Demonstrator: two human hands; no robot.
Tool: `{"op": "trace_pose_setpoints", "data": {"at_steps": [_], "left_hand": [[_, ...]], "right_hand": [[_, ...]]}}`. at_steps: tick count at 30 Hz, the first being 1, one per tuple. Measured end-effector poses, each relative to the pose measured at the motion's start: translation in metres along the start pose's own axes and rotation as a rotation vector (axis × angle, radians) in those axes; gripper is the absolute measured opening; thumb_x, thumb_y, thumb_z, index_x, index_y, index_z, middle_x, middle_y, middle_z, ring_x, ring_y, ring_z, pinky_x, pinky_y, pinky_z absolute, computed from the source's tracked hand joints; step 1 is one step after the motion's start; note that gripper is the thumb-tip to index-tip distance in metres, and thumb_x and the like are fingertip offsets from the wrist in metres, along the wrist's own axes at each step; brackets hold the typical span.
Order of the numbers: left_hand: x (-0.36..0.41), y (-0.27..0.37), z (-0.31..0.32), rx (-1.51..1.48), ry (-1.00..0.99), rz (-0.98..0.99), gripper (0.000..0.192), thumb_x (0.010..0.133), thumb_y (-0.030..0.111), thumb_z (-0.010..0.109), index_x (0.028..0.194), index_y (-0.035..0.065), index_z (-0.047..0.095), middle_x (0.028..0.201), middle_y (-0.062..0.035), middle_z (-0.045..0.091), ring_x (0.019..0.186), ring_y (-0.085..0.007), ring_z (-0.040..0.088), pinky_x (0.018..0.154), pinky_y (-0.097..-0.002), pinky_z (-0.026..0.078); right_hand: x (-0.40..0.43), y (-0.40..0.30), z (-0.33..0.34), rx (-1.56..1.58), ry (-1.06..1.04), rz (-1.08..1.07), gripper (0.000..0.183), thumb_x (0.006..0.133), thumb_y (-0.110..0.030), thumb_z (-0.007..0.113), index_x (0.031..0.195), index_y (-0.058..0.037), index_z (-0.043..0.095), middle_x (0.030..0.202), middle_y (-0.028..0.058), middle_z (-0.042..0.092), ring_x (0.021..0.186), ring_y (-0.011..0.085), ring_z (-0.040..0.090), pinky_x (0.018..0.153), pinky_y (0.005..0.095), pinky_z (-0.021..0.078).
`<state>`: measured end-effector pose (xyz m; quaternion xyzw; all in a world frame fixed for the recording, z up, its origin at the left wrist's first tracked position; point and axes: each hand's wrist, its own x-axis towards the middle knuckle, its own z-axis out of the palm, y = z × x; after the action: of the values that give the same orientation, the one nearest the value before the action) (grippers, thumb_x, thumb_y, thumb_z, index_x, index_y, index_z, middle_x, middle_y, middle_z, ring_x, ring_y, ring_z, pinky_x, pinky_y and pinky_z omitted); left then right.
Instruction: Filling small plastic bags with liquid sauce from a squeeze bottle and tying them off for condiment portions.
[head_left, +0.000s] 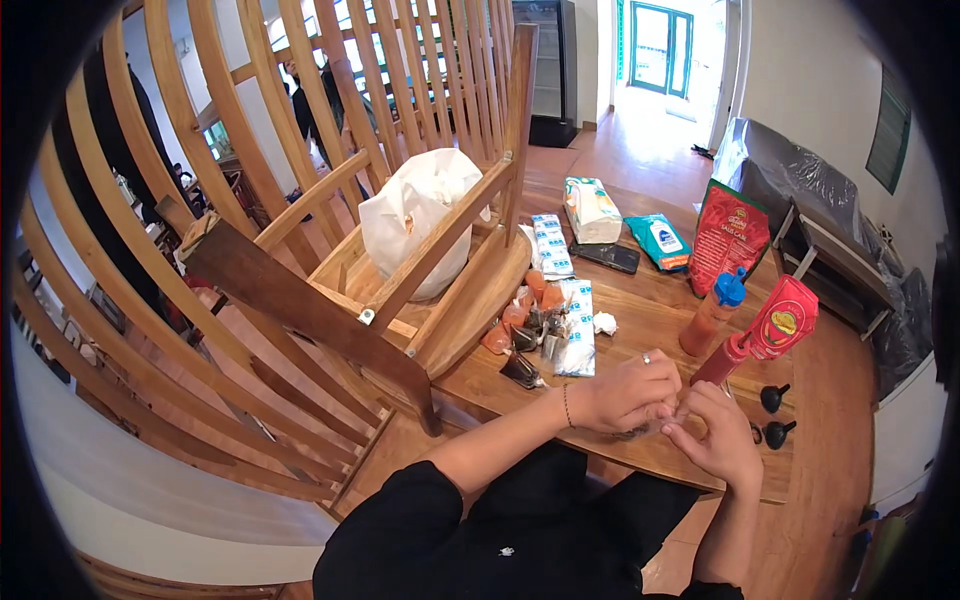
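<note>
My left hand (637, 394) and my right hand (712, 431) meet over the table's near edge. Their fingertips pinch a small piece of clear plastic (643, 430), apparently a little bag, mostly hidden by the fingers. Just beyond them stands a squeeze bottle of red sauce (718, 361), with a red sauce pouch (784, 319) tipped into its mouth. Behind it is a bottle of orange-red sauce with a blue cap (729, 289). To the left lie several small tied bags of orange sauce (517, 311) and dark sauce (523, 370), beside a strip of white-and-blue sachets (576, 330).
Two black funnels (774, 397) lie at right. Farther back are a large red sauce pouch (729, 236), a wipes pack (658, 241), a tissue pack (592, 210) and a phone (606, 256). An overturned wooden chair (315, 307) holds a white plastic bag (420, 217) at left, near wooden slats.
</note>
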<state>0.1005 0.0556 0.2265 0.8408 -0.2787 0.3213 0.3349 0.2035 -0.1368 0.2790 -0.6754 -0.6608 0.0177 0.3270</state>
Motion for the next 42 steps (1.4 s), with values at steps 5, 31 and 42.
{"op": "trace_pose_setpoints", "data": {"at_steps": [5, 31, 42], "left_hand": [[-0.009, -0.014, 0.015, -0.188, 0.076, -0.124, 0.026, 0.096, 0.032, 0.059, 0.097, 0.0060, 0.056, 0.113, -0.0123, 0.050, 0.105, -0.0289, 0.051, 0.096, -0.0398, 0.040], [-0.017, -0.005, 0.054, 0.126, 0.248, -0.560, 0.022, 0.073, 0.015, 0.077, 0.075, 0.0045, 0.058, 0.080, -0.0114, 0.064, 0.079, -0.0327, 0.061, 0.081, -0.0401, 0.043], [-0.010, 0.006, 0.059, 0.272, 0.439, -0.494, 0.026, 0.071, 0.011, 0.076, 0.071, 0.0070, 0.050, 0.067, -0.0070, 0.054, 0.068, -0.0305, 0.057, 0.077, -0.0393, 0.043]], "right_hand": [[-0.005, 0.003, -0.003, -0.034, -0.076, 0.075, 0.019, 0.078, -0.010, 0.075, 0.078, -0.0028, 0.058, 0.080, 0.0104, 0.056, 0.075, 0.0277, 0.057, 0.069, 0.0358, 0.0459], [-0.003, 0.015, 0.002, 0.280, 0.428, 0.096, 0.020, 0.081, -0.020, 0.074, 0.089, -0.0045, 0.064, 0.106, 0.0118, 0.059, 0.100, 0.0299, 0.056, 0.083, 0.0413, 0.0483], [0.001, 0.019, 0.034, 0.147, 0.436, 0.032, 0.011, 0.084, -0.012, 0.068, 0.084, -0.0009, 0.065, 0.105, 0.0154, 0.059, 0.103, 0.0328, 0.057, 0.089, 0.0391, 0.0460]]}}
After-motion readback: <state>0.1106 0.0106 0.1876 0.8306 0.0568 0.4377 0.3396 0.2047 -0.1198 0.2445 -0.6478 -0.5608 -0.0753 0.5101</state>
